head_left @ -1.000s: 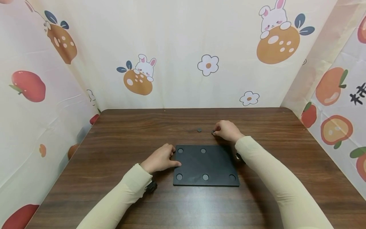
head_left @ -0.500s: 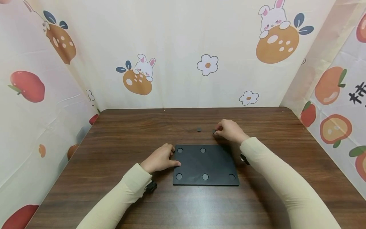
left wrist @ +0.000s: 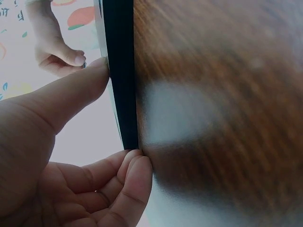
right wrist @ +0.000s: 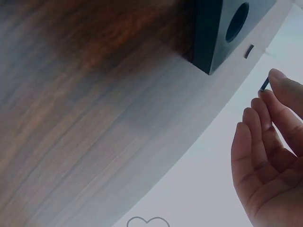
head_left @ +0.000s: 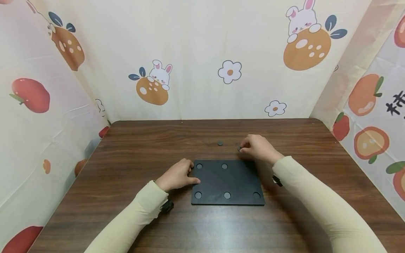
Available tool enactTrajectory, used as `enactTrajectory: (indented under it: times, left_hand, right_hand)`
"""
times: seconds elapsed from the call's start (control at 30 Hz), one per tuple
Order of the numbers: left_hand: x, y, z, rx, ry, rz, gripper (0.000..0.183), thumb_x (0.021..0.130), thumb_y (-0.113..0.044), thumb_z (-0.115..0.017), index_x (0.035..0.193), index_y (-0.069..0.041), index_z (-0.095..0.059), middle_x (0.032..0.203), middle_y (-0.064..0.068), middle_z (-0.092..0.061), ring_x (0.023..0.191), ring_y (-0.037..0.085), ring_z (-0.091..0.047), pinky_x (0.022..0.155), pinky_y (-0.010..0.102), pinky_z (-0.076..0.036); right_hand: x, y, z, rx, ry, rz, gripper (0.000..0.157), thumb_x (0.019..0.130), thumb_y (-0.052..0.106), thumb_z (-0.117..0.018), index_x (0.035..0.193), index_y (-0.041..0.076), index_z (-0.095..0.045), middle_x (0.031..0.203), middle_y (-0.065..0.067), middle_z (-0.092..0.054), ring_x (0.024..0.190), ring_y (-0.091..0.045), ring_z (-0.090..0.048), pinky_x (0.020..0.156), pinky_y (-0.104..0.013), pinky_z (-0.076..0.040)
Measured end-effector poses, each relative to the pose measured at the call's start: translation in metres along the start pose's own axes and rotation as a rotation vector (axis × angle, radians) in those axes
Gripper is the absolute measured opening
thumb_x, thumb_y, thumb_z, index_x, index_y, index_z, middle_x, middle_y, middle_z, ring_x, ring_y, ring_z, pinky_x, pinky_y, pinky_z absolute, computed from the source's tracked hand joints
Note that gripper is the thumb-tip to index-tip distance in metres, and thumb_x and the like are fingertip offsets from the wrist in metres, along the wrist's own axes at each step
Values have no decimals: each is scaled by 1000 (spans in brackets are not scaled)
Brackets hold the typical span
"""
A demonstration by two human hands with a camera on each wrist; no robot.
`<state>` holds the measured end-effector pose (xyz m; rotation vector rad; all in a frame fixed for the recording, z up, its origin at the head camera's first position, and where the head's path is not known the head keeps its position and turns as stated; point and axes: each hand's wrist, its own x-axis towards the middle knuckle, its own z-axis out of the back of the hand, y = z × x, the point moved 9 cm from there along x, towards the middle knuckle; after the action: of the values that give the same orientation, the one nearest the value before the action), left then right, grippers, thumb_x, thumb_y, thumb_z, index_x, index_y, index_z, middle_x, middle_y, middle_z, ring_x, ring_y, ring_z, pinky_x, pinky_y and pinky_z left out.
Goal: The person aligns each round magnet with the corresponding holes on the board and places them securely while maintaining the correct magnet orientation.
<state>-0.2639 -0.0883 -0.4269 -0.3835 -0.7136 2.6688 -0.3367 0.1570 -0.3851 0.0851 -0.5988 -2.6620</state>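
A flat black plate [head_left: 238, 181] with round recesses lies on the table. My left hand [head_left: 175, 175] holds its left side, with the thumb on the edge and curled fingers at the far-left corner; the left wrist view shows both against the plate's edge [left wrist: 120, 71]. Beyond the plate's far-right part, my right hand [head_left: 259, 147] pinches a small dark disc [right wrist: 265, 84] between thumb and forefinger. The disc stands on edge, clear of the plate. A second small disc [head_left: 220, 143] lies flat behind the plate. The plate's far-right corner is in shadow, and I cannot tell what its recess holds.
The brown wooden table [head_left: 142, 140] reaches back to a pale curtain [head_left: 196, 88] printed with rabbits, fruit and flowers. Similar fabric hangs at both sides. A small black device [head_left: 167, 206] is worn at my left wrist.
My right hand has moved slightly to the right and toward me with the disc, which comes up from the table. My left hand, the plate and the loose disc stay in place.
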Motion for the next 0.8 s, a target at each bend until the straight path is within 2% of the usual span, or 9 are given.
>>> enactTrajectory:
  times: [0.5,0.8]
  left_hand:
    - [0,0,-2,-8,6,-2,59,81,-35,-81,121,1,-58,108,11,-58,94,20,-57,82,38,-50]
    - [-1,0,-1,-4,1,4,59,80,-35,-81,121,1,-59,109,11,-59,95,20,-58,83,38,-50]
  right_hand:
    - [-26,-5,0,2,-16,16,10,87,16,-75,93,9,-76,89,-2,-66,79,-14,-61,73,-36,-52]
    - [-36,-6,-4,-9,-27,38,9,86,16,-76,92,9,-76,88,-2,-67,78,-15,-62,72,-36,-52]
